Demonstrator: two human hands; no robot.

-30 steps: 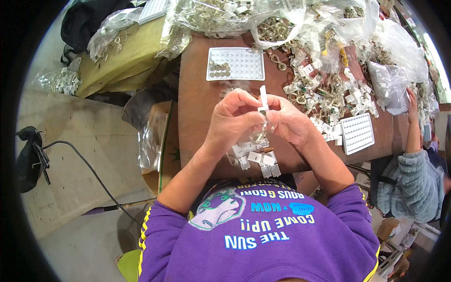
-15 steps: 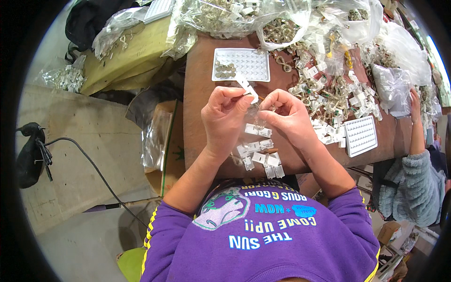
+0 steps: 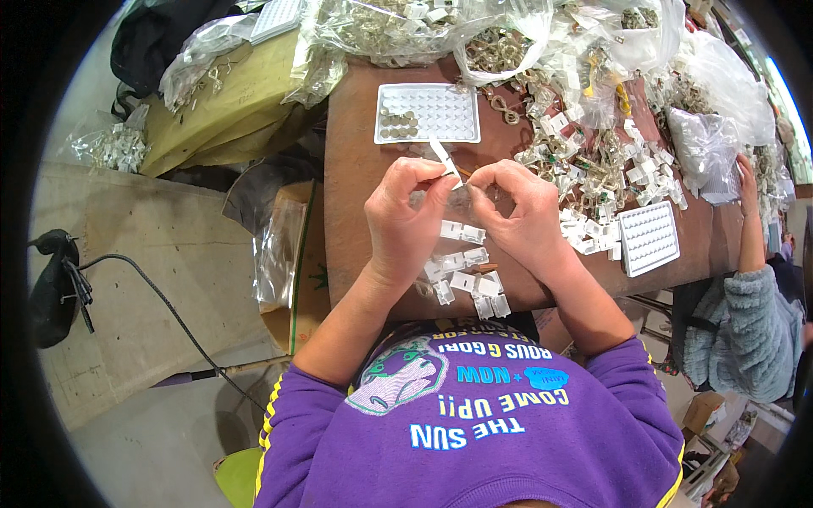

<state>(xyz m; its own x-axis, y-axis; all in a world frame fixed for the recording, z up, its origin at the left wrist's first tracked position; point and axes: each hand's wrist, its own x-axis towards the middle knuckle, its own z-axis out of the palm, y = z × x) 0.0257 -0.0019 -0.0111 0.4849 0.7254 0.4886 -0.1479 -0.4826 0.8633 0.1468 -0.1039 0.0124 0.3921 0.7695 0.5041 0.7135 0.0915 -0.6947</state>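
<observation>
My left hand pinches a small white plastic case between thumb and fingers, its narrow flap sticking up toward the tray. At the lower end of that case, my right hand is closed, thumb against fingertips. What the right fingers hold is too small and hidden to make out. Both hands hover over the brown table. Below them, nearer to me, lies a loose cluster of white plastic cases. Just beyond the hands is a white pocketed tray, with round coin cells in its left pockets.
A large heap of wired white cases covers the table's right side, beside a second white tray. Clear plastic bags of parts line the far edge. Another person's hand reaches in at the right.
The white case has turned a little in my left fingers. A clear wire loop that hung between my hands no longer shows. My right fingers have come closer to the case.
</observation>
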